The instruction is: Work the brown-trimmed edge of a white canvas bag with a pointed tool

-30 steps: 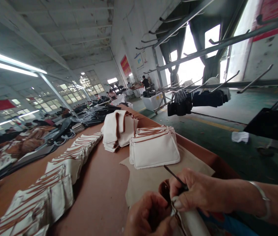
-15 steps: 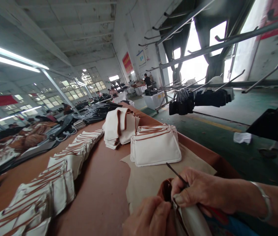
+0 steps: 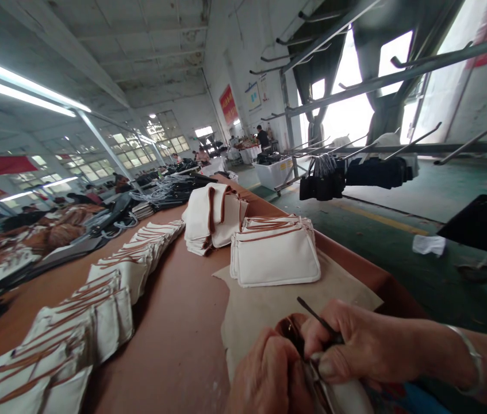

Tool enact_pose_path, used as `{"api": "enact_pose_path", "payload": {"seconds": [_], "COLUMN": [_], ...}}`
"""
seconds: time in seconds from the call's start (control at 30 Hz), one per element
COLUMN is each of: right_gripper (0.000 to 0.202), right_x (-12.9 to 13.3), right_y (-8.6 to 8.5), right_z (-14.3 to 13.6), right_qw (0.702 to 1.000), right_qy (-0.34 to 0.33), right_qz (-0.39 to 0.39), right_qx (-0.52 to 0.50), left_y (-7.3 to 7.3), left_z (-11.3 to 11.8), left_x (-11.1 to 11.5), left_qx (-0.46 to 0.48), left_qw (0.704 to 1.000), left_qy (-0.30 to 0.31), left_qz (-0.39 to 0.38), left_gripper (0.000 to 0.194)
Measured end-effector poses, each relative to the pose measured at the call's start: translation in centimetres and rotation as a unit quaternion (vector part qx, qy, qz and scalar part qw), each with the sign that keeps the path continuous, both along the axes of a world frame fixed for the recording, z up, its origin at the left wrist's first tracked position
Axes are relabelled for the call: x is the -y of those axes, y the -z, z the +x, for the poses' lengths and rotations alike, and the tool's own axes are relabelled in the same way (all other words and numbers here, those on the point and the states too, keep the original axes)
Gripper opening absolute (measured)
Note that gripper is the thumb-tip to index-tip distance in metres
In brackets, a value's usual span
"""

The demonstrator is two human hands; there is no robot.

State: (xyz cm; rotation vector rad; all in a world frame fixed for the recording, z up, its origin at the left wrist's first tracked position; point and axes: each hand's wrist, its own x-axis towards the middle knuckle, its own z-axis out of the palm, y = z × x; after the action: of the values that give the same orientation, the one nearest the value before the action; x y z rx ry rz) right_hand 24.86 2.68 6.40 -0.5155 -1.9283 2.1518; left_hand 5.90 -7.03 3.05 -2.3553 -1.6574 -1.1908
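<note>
At the bottom of the view my right hand point(image 3: 355, 345) grips a thin dark tool point(image 3: 312, 310) whose tip sticks up and to the left. My left hand point(image 3: 264, 376) is closed on the brown-trimmed edge of a cream bag piece point(image 3: 346, 397) that lies under both hands. The two hands touch each other over the brown trim point(image 3: 290, 330). They rest on a beige paper sheet point(image 3: 269, 310) on the brown table point(image 3: 183, 322). Most of the bag piece is hidden by my hands.
A stack of cream pouches point(image 3: 275, 256) lies just beyond the sheet, with a folded pile point(image 3: 213, 221) behind it. A long row of cream pieces point(image 3: 109, 293) runs down the left. Black bags point(image 3: 323, 184) hang on a metal rack at right. People work far back.
Both hands have slid slightly lower and closer together on the bag piece. The view has tilted a little, so the stacks sit higher and further right.
</note>
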Motion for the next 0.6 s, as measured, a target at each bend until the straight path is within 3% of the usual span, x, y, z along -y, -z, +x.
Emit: {"api": "enact_pose_path", "payload": {"seconds": [0.1,0.17,0.2,0.27,0.33,0.4,0.5,0.6], "right_gripper": [0.023,0.022,0.021,0.023,0.027,0.029,0.028,0.029], "right_x": [0.0,0.0,0.1,0.2,0.4,0.5,0.6,0.6], "right_y": [-0.1,0.0,0.2,0.5,0.8,1.1,1.6,2.0], "right_z": [0.2,0.3,0.3,0.3,0.2,0.0,-0.2,-0.3], "right_qw": [0.992,0.991,0.993,0.997,0.999,0.999,0.998,0.994], "right_qy": [-0.045,-0.056,-0.05,-0.026,-0.004,0.016,0.051,0.076], "right_qz": [0.106,0.111,0.099,0.07,0.045,0.023,0.007,-0.006], "right_qx": [-0.051,-0.039,-0.025,0.004,0.018,0.026,0.044,0.078], "left_y": [-1.0,-1.8,-2.1,-2.4,-2.2,-1.6,-1.0,-0.7], "left_z": [-0.3,-0.6,-0.8,-1.2,-1.5,-1.7,-1.8,-1.4], "left_x": [-0.2,-0.4,-0.5,-0.7,-0.7,-0.7,-0.5,-0.2], "left_qx": [0.059,0.128,0.184,0.319,0.44,0.507,0.521,0.494], "left_qw": [0.992,0.962,0.93,0.834,0.737,0.683,0.679,0.729], "left_qy": [0.036,0.048,0.056,0.082,0.124,0.149,0.151,0.135], "left_qz": [-0.107,-0.236,-0.315,-0.443,-0.498,-0.505,-0.494,-0.454], "left_gripper": [0.016,0.011,0.011,0.014,0.02,0.027,0.031,0.038]}}
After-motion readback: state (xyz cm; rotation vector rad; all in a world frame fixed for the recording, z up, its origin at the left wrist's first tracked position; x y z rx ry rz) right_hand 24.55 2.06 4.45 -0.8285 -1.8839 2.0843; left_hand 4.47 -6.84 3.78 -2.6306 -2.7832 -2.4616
